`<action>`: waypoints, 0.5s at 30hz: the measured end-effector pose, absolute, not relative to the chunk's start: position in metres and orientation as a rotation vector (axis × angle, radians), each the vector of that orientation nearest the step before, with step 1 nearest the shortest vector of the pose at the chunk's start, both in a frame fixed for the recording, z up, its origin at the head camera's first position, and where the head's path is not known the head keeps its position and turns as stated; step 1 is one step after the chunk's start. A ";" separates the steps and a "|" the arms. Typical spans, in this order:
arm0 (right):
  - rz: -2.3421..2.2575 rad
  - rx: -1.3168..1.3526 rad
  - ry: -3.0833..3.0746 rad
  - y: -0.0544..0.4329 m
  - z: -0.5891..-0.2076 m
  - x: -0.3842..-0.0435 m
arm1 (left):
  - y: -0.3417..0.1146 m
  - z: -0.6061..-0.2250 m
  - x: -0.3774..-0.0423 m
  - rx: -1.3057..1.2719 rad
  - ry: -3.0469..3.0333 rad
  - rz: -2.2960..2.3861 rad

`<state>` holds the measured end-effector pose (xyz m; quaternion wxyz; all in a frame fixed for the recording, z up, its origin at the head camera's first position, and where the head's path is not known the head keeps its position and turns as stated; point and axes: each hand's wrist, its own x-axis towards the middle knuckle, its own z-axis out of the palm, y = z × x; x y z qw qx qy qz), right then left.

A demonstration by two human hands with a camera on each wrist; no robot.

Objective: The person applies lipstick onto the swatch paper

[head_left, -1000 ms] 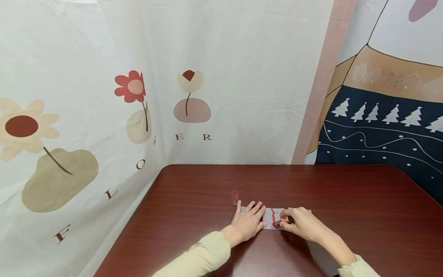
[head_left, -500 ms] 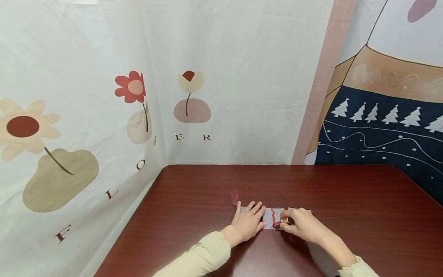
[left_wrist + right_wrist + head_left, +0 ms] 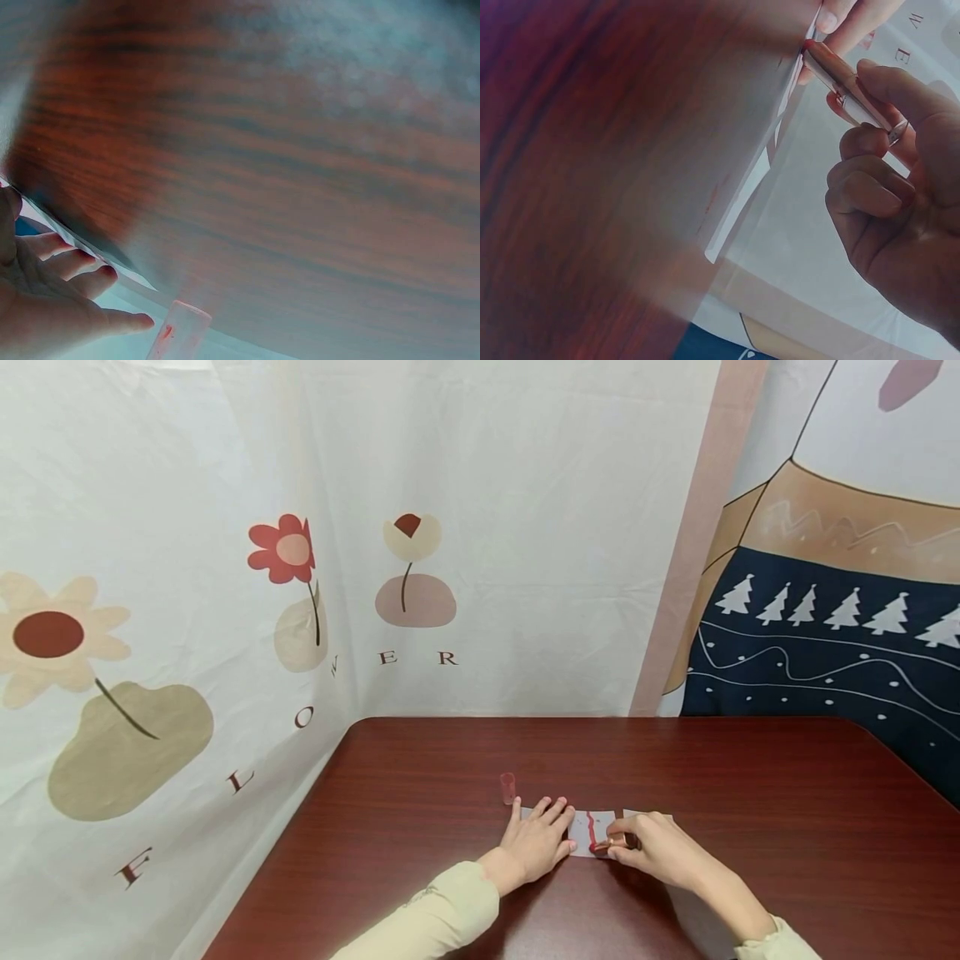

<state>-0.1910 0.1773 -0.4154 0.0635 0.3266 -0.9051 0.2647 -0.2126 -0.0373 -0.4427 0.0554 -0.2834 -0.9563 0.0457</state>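
Lipstick [image 3: 836,71] in the right hand [image 3: 660,847], red tip lowered to a white paper [image 3: 578,845]; both lie about midway between the left and right edges of the table [image 3: 420,768], well back from its far edge, with the near edge out of view. The right thumb and fingers pinch the copper tube, which leans low toward the surface. The left hand [image 3: 531,843] lies palm down with fingers spread and straight, gripping nothing; white paper shows beneath it, though I cannot tell whether it is the same sheet. The hands are apart, the marked paper between them.

A wavy red line [image 3: 591,828] runs across that paper to the tip. To do this stroke well, I would use light pressure, since soft colour probably smears or snaps if pushed, and draw from the forearm at one even speed. Firm left fingertips should stop the paper sliding, with the thumb clear of the wet colour. The clear cap [image 3: 507,788], which appears to stand upright just beyond the left little finger, toward the table's far left corner, could easily be knocked over
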 end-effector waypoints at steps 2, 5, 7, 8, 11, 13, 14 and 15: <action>0.808 0.993 -2.740 0.177 -0.416 -0.191 | -0.037 -0.443 -0.213 -0.860 -2.905 0.134; 0.816 1.004 -2.748 0.178 -0.417 -0.190 | -0.038 -0.444 -0.212 -0.860 -2.909 0.119; 0.821 1.013 -2.751 0.177 -0.417 -0.190 | -0.038 -0.445 -0.212 -0.861 -2.914 0.108; 0.824 1.017 -2.752 0.177 -0.417 -0.189 | -0.038 -0.445 -0.212 -0.861 -2.917 0.104; 0.824 1.028 -2.750 0.177 -0.416 -0.188 | -0.038 -0.446 -0.212 -0.860 -2.922 0.097; 0.833 1.034 -2.750 0.177 -0.416 -0.188 | -0.038 -0.446 -0.212 -0.859 -2.920 0.096; 0.842 1.035 -2.751 0.177 -0.417 -0.188 | -0.038 -0.446 -0.212 -0.858 -2.919 0.097; 0.856 1.033 -2.754 0.177 -0.417 -0.187 | -0.038 -0.446 -0.212 -0.857 -2.918 0.096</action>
